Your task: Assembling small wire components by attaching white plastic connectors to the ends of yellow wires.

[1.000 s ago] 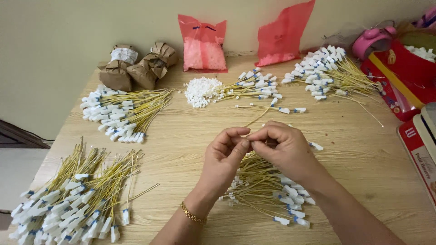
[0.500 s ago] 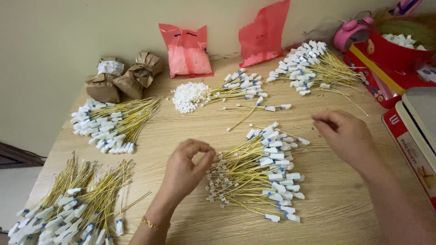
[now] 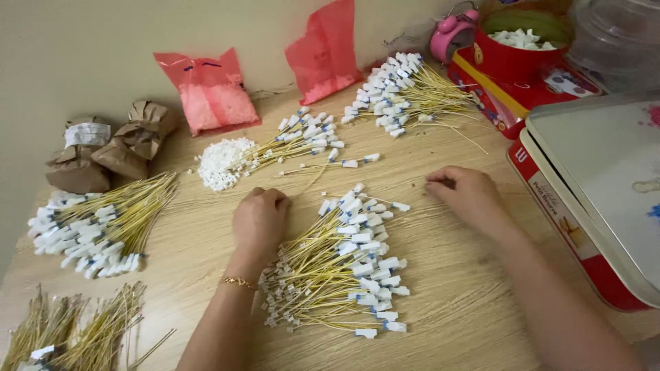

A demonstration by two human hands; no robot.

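Note:
A loose pile of thin yellow wires with white end plugs (image 3: 344, 268) lies on the wooden table (image 3: 454, 295) in front of me. My left hand (image 3: 260, 220), with a gold bracelet on the wrist, rests knuckles up at the pile's upper left edge, fingers curled under; nothing shows in it. My right hand (image 3: 464, 194) sits on the bare wood to the right of the pile, apart from it. Its fingers are curled down with the tips touching the table and no visible object in them. Single wires (image 3: 344, 163) lie just beyond the pile.
More wire bundles lie at the left (image 3: 103, 223), bottom left (image 3: 69, 336), back middle (image 3: 306, 137) and back right (image 3: 405, 89). Also there: a heap of small white pieces (image 3: 221, 161), two pink bags (image 3: 210, 93), brown paper parcels (image 3: 110, 148), a red tin (image 3: 522, 58), a lidded red box (image 3: 605, 178).
My hands were together above the pile; now they are apart. The right moved out to the right onto the table, the left dropped to the pile's left edge.

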